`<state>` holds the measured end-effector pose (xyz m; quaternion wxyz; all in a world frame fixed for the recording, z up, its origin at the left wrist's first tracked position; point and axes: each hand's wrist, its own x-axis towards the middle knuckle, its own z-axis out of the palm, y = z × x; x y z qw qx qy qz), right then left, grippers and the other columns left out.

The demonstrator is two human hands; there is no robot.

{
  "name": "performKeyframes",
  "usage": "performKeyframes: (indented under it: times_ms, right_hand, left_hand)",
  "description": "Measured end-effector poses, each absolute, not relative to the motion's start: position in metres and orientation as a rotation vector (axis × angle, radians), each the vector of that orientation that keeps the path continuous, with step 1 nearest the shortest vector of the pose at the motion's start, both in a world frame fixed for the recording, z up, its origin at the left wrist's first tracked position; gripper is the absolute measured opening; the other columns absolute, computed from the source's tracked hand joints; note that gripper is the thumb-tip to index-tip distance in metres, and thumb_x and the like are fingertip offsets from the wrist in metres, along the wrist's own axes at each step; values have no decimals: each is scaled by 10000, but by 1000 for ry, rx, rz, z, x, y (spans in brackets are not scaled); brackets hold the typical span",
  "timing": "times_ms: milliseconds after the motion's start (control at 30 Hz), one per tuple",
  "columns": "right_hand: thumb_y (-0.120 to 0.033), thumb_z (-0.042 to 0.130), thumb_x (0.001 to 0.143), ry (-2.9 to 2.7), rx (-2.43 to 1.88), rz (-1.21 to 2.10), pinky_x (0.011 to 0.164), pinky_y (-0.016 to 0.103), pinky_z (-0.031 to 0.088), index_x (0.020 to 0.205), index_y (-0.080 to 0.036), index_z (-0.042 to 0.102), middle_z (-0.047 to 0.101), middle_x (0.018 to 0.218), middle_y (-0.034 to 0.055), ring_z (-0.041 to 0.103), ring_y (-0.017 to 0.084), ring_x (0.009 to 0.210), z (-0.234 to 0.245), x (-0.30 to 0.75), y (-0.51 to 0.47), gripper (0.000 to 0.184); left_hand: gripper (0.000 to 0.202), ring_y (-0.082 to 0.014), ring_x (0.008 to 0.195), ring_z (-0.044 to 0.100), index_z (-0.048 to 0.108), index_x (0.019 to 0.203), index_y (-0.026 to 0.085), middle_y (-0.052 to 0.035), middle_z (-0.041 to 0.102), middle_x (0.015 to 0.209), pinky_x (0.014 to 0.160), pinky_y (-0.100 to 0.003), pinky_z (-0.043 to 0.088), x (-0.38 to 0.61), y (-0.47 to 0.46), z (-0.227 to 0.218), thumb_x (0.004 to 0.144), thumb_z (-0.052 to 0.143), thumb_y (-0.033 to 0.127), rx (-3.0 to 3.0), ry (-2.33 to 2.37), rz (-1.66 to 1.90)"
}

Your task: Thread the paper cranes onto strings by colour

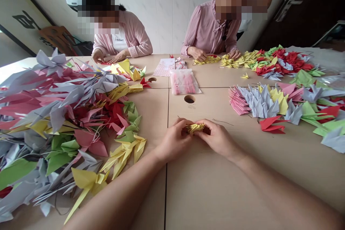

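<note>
Both of my hands meet over the middle of the table, with a small bundle of yellow folded paper pieces [195, 128] between them. My left hand [176, 138] grips its left side, thumb and fingers pressed in. On the right side my right hand [215, 136] pinches it the same way. The pieces look like stacked paper cranes, though my fingers cover much of them. A thin dark thread [223, 122] lies on the table just beyond my right hand.
A big heap of colored paper cranes [88, 140] fills the left side. More crane rows [264, 104] lie at right, with a red crane [272, 125] nearest. A clear bag [185, 82] sits beyond a round table hole [189, 99]. Two people in pink [137, 37] work opposite.
</note>
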<state>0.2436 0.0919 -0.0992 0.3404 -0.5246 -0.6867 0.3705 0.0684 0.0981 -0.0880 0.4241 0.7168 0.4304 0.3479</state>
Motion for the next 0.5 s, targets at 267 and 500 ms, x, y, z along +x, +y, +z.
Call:
performKeyframes:
  times_ms: [267, 500]
  right_hand:
    - [-231, 573, 833, -1859, -1296, 727, 709, 281, 463, 796, -204, 602, 647, 826, 18, 600, 175, 789, -94, 243, 90, 54]
    - [-230, 574, 842, -1906, -1255, 740, 738, 290, 485, 859, -207, 615, 656, 886, 29, 612, 178, 827, -97, 244, 93, 50]
  left_hand:
    - [134, -136, 775, 540, 627, 877, 192, -2, 615, 792, 703, -236, 418, 68, 97, -87, 781, 578, 112, 2007, 1164, 959]
    - [107, -137, 751, 564, 631, 868, 179, -12, 626, 805, 694, -230, 425, 66, 100, -89, 786, 584, 129, 2010, 1208, 873]
